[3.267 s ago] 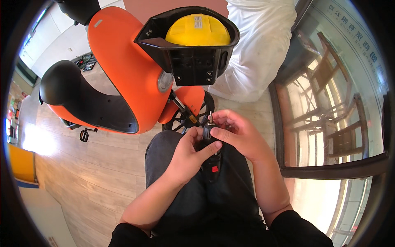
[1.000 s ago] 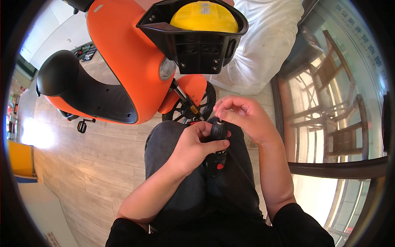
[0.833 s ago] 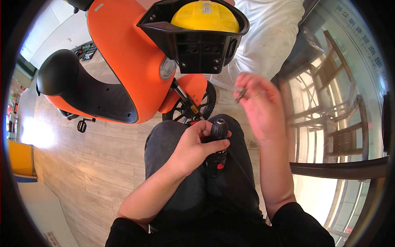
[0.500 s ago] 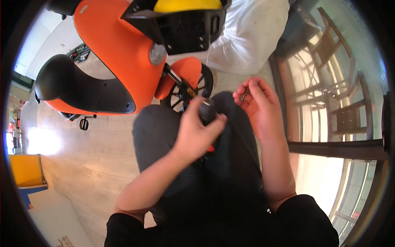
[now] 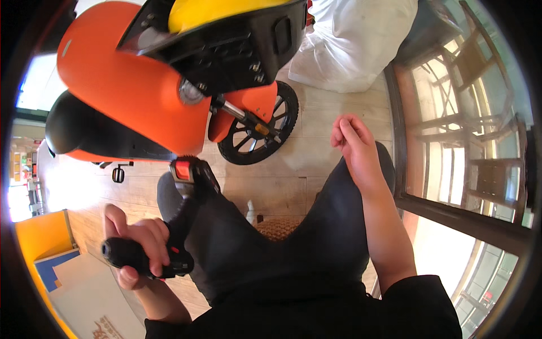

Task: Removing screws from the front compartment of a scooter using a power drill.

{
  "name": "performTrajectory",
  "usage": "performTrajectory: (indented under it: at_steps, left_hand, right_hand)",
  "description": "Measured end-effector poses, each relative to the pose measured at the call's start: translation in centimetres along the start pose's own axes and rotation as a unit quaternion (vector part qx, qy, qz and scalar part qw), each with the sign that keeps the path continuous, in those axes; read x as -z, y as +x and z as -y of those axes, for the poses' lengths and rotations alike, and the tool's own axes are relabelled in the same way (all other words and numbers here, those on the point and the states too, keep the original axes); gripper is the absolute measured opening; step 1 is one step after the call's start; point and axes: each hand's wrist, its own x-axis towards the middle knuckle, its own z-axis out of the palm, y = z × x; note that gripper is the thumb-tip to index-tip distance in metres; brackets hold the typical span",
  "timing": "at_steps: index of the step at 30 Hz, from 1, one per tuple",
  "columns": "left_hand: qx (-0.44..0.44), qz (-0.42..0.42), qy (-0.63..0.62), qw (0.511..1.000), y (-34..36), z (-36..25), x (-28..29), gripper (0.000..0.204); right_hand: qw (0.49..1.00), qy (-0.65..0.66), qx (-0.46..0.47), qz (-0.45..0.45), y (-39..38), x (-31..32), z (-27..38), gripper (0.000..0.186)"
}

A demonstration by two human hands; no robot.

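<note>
At the lower left, my left hand (image 5: 144, 240) is wrapped round the head of a black cordless drill (image 5: 182, 220). Its chuck end points left, and the handle runs up toward the red-and-black battery base over my left thigh. Above my right knee, my right hand (image 5: 355, 144) is raised with its fingers curled and the thumb pressed to them. Whatever lies between those fingertips is hidden. An orange scooter (image 5: 121, 85) stands in front of me, its front wheel (image 5: 254, 135) beyond my knees.
The scooter carries a black front basket (image 5: 226, 59) holding something yellow (image 5: 220, 12). A large white bag (image 5: 353, 48) stands beyond the wheel. Dark-framed glass (image 5: 451, 220) borders my right side. Yellow, blue and white boards (image 5: 93, 294) are at lower left. Woven brown material (image 5: 276, 227) shows between my thighs.
My left hand has carried the drill from between my knees to the lower left. My knees have parted. The small metal piece seen in my right fingers before no longer shows.
</note>
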Motion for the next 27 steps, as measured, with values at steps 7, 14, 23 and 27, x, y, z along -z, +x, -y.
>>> performTrajectory:
  at_steps: [7,14,23,27]
  left_hand:
    - [0.101,0.142,-0.042,0.984,4.5,4.7,-1.6,0.057]
    - [0.211,0.193,-0.119,0.951,7.3,5.7,-5.9,0.051]
    - [0.279,0.348,0.352,0.823,7.4,-1.7,-12.6,0.05]
    - [0.341,0.267,0.379,0.818,5.7,-8.2,-13.3,0.048]
  right_hand:
    - [0.983,-0.123,-0.124,0.059,2.8,2.7,-4.0,0.02]
    - [0.939,0.181,-0.271,-0.108,1.1,7.7,-1.5,0.017]
    - [0.735,0.621,-0.207,-0.178,-6.5,13.6,0.2,0.016]
    - [0.708,0.624,-0.212,-0.252,-10.7,12.7,2.8,0.017]
